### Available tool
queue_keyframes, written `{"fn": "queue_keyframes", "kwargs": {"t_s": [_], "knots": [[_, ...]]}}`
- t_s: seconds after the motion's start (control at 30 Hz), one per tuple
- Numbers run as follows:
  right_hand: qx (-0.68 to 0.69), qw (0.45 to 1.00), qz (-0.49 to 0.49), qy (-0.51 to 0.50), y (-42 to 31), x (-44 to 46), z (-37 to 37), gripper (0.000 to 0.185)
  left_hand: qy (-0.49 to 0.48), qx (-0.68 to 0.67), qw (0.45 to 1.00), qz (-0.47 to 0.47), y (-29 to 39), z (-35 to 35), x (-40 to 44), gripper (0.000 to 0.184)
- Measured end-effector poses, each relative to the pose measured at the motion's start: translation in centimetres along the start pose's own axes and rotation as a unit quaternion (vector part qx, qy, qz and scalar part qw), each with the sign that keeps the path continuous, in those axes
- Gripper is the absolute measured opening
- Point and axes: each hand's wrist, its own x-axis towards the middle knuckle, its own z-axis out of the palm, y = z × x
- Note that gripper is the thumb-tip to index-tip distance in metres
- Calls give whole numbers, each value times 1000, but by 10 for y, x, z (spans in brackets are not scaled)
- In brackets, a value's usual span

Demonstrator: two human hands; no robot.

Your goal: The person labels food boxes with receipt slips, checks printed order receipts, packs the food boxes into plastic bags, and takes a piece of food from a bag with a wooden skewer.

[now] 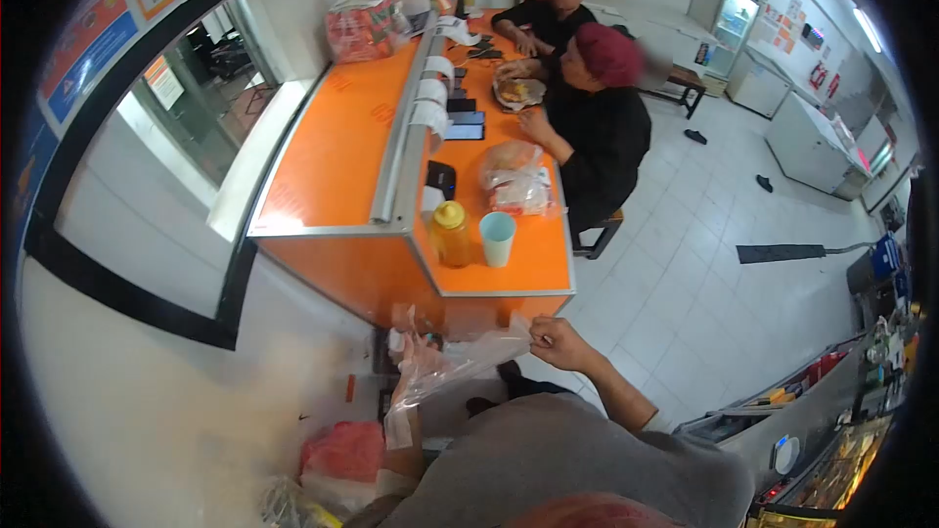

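A clear plastic bag stretches between my two hands, below the near end of the orange counter. My right hand is closed, pinching the bag's upper right edge. On the other side, my left hand shows through the thin plastic, which covers it. Its fingers point up and look spread, though they are partly blurred by the film. A loose flap of the plastic hangs down along my left forearm. Beside that forearm lies a pink plastic bag, low against the wall.
On the orange counter stand a yellow-capped squeeze bottle, a pale cup and a bagged item. Two people in dark clothes sit farther along, by a food tray. A cluttered grey unit runs along the right.
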Motion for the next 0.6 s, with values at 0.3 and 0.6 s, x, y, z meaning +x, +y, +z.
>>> {"fn": "queue_keyframes", "kwargs": {"t_s": [0.3, 0.6], "knots": [[-135, 952, 119, 246, -24, -107, -76, 17, -354, 379, 819, -244, -46, 114, 26, 43], [-181, 906, 189, 334, 3, -158, -109, 22, -260, 354, 862, -253, -73, 191, 32, 34]]}}
